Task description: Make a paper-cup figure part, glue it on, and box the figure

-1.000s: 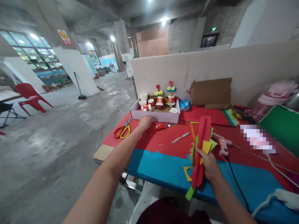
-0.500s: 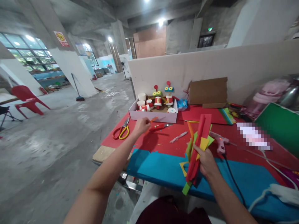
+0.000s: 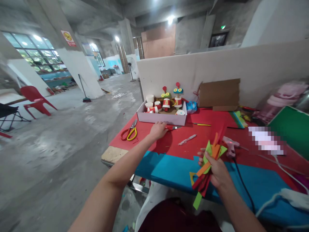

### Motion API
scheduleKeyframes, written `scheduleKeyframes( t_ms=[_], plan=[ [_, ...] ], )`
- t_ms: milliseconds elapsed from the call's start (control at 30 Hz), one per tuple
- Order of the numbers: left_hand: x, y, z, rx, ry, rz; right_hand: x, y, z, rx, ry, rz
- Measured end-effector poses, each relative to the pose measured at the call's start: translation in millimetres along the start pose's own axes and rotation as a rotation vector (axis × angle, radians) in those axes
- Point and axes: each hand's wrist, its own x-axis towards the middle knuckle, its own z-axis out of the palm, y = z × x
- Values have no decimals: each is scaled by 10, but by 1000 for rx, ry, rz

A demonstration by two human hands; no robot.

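Note:
My right hand (image 3: 217,169) is closed around a bundle of coloured paper strips (image 3: 205,175) in red, orange, yellow and lime green, held above the table's front part. Palm down, my left hand (image 3: 157,130) rests low over the red paper, just in front of the white box. Its fingers are curled downward, and what lies under them is hidden. Close beside its fingertips lies a red-handled utility knife (image 3: 173,128) with its blade pointing right. Scissors (image 3: 130,130) with red and yellow handles lie to the left of this hand.
A shallow white box (image 3: 161,119) holds paper cups and cup figures with spring necks. A clear-wrapped stick (image 3: 187,140) and a yellow pencil-like tool (image 3: 202,124) lie on the red paper. A pink glue gun (image 3: 231,146) with a black cord stands right of the bundle.
The orange strip that my left hand held has joined the bundle in my right hand. My left hand has come down toward the utility knife, and the bundle has been turned and regrouped.

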Motion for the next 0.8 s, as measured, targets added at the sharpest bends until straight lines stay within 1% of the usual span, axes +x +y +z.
scheduleKeyframes(
  t_ms=[67, 133, 167, 233, 300, 400, 433, 500, 567, 633, 800],
  plan=[
    [73, -74, 96, 79, -37, -15, -11, 6, -61, 30, -37, 8],
    [83, -63, 171, 96, -68, -20, -19, 18, -75, 70, -66, 20],
    [67, -60, 176, 111, -75, -29, -23, 23, -76, 82, -75, 27],
    [-12, -131, 98, 141, -73, -71, -27, 25, -81, 86, -88, 38],
    [-158, -344, -69, 181, -57, -173, -27, 22, -96, 76, -107, 48],
    [-455, -834, -318, 263, -61, -463, -20, 23, -119, 68, -140, 44],
    [-549, -991, -367, 278, -81, -544, -17, 26, -122, 69, -149, 36],
    [-691, -1232, -409, 279, -131, -623, -16, 34, -124, 71, -160, 21],
    [-761, -1359, -413, 268, -167, -634, -20, 40, -128, 66, -164, 12],
    [-789, -1405, -436, 265, -174, -617, -30, 40, -140, 56, -167, 6],
    [-882, -1516, -635, 268, -158, -532, -52, 26, -179, 45, -164, 9]
  ],
)
